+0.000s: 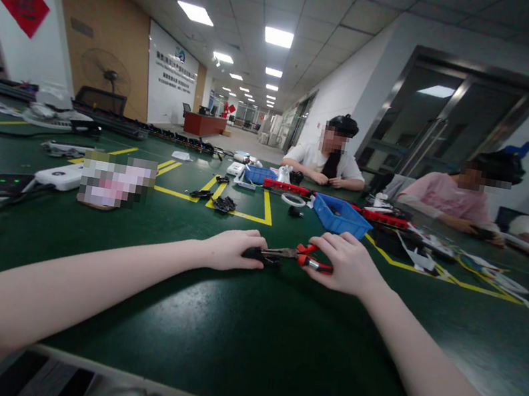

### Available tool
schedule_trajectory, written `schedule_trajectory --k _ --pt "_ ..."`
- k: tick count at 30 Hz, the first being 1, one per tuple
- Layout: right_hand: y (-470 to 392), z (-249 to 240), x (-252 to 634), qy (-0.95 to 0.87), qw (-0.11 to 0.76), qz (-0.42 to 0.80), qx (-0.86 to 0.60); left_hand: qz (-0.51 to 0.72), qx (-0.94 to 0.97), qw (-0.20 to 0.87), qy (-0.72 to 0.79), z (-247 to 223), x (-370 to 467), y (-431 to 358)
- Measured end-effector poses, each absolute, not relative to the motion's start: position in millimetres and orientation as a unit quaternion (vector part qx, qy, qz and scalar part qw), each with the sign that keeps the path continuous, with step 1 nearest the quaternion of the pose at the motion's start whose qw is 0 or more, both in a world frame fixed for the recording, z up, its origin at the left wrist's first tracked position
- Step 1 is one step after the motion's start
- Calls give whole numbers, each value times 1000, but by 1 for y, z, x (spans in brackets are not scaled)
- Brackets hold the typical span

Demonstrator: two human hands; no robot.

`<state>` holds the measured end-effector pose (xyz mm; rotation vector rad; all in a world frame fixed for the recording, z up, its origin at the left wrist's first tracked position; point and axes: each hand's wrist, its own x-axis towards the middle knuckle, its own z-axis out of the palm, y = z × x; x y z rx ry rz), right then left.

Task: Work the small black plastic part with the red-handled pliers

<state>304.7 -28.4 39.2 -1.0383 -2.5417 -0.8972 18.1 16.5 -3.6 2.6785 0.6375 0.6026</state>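
One right hand (345, 264), one pair of red-handled pliers (306, 257)

The right hand (347, 264) holds red-handled pliers (300, 254), their metal nose meeting a black part (255, 253) in the left hand (234, 249) — both above the green worktop (221, 333). Beyond lie a blue bin (341, 217), a white ring (293, 200) and a black pile (223, 204) — inside yellow tape (268, 207).

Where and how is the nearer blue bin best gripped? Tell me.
Probably by the near wall's rim, from above on your side: the bin sits upright, open-topped, with that long wall facing you. The right hand would likely need to put down the red-handled pliers first.
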Motion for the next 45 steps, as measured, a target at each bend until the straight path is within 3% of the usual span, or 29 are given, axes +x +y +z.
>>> schedule_trajectory --k 45 --pt "-26 30 300 -885 129 -268 -359 204 940 157 223 -6 17 19"
